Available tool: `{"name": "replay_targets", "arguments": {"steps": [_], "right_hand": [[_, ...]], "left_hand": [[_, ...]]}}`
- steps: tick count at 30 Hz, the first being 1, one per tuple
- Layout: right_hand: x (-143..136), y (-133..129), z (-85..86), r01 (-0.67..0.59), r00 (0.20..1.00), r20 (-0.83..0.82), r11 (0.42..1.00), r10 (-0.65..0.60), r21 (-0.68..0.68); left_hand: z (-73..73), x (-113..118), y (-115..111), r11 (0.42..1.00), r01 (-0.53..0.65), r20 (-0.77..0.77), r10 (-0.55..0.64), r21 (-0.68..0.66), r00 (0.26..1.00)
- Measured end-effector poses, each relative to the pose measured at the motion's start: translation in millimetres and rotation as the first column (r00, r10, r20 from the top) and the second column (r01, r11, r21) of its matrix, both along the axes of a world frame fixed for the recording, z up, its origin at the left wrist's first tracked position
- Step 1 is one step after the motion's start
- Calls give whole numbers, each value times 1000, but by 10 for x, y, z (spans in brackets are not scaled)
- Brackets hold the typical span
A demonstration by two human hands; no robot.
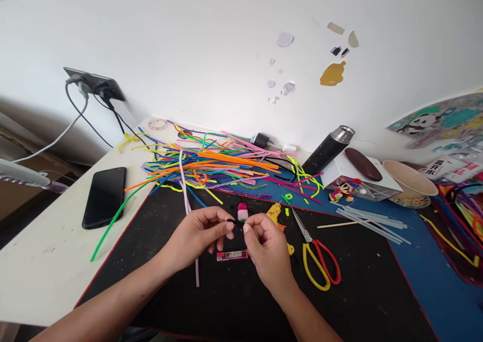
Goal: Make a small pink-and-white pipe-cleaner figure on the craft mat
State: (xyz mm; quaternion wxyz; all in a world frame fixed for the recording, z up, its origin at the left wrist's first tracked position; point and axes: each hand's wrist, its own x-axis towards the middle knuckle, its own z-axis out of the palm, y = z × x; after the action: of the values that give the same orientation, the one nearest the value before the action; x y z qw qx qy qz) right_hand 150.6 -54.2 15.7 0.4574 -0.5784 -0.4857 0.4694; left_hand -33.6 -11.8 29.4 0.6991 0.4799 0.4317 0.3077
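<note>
Over the black mat, my left hand (196, 234) is closed in a pinch on a short, dark, thin piece (232, 221), perhaps a bit of black pipe cleaner. My right hand (268, 249) faces it a little apart, thumb and forefinger pressed together; what they hold is too small to tell. Just beyond the fingertips is a small wound bundle (242, 212) in magenta and pink with green at its lower end. A red lighter-like case (232, 255) with a label lies between the hands. Behind my right hand sits a yellow fuzzy shape (274, 212), partly covered.
Scissors (326, 266) with red and yellow handles lie to the right, near pale glue sticks (373, 224). Many coloured pipe cleaners (211, 163) are heaped at the back. A phone (104, 197) is at left; a black flask (328, 151) leans at the back right.
</note>
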Motion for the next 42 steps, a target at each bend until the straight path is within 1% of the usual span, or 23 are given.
{"name": "replay_targets", "arguments": {"steps": [6,12,15,18,20,21,22,23,25,26,27,28,29,30,32,34,35,36,37,38,39,41,42], "right_hand": [[3,7,52,-30,997,80,997,25,65],[14,0,53,-96,982,170,990,78,99],[18,-6,71,-128,969,228,984,98,120],[30,2,92,-158,946,306,977,109,141],[42,16,115,-190,919,375,970,121,153],[49,25,131,-210,902,413,965,129,158],[56,34,148,-229,883,450,960,134,164],[63,43,165,-244,865,484,955,135,170],[75,61,191,-262,833,539,948,128,179],[80,69,197,-267,819,561,947,125,180],[84,75,196,-273,807,578,945,124,179],[86,81,188,-278,797,591,944,125,175],[88,85,175,-281,792,597,944,128,171],[89,86,158,-285,793,594,944,136,164],[91,83,122,-284,815,556,950,165,134],[98,71,94,-278,853,478,958,210,76],[103,62,85,-274,874,430,960,227,50],[108,53,78,-267,895,380,963,234,35],[112,43,73,-258,915,330,966,234,30],[114,33,68,-249,931,283,968,229,34],[112,23,62,-236,946,240,971,220,42],[99,7,44,-206,966,169,977,194,55],[89,-1,34,-191,973,142,980,181,55]], "left_hand": [[21,9,-2,997,-46,-15,47,59,999],[68,22,-8,981,-47,-50,57,189,997],[90,18,6,959,-22,-84,48,284,995],[114,-5,32,912,42,-174,32,408,984],[145,-24,52,855,108,-252,27,507,967],[166,-32,61,815,149,-293,27,560,956],[189,-36,69,762,196,-337,31,617,941],[210,-38,76,696,248,-381,41,674,924],[244,-35,87,522,351,-458,86,777,885],[251,-30,90,439,395,-485,110,807,868],[252,-25,91,376,427,-503,130,823,855],[247,-20,91,347,448,-516,133,824,846],[236,-17,88,354,452,-522,130,819,843],[220,-17,83,393,440,-519,119,808,847],[183,-20,67,546,384,-498,71,745,864],[147,-26,48,718,284,-435,29,636,900],[131,-27,38,792,223,-388,19,569,922],[117,-27,30,855,157,-332,20,495,943],[105,-25,24,904,91,-271,28,417,962],[94,-22,20,940,30,-211,45,339,976],[86,-17,19,964,-23,-155,66,266,986],[71,-9,19,984,-98,-70,110,152,992],[65,-6,19,986,-118,-43,124,116,991]]}}
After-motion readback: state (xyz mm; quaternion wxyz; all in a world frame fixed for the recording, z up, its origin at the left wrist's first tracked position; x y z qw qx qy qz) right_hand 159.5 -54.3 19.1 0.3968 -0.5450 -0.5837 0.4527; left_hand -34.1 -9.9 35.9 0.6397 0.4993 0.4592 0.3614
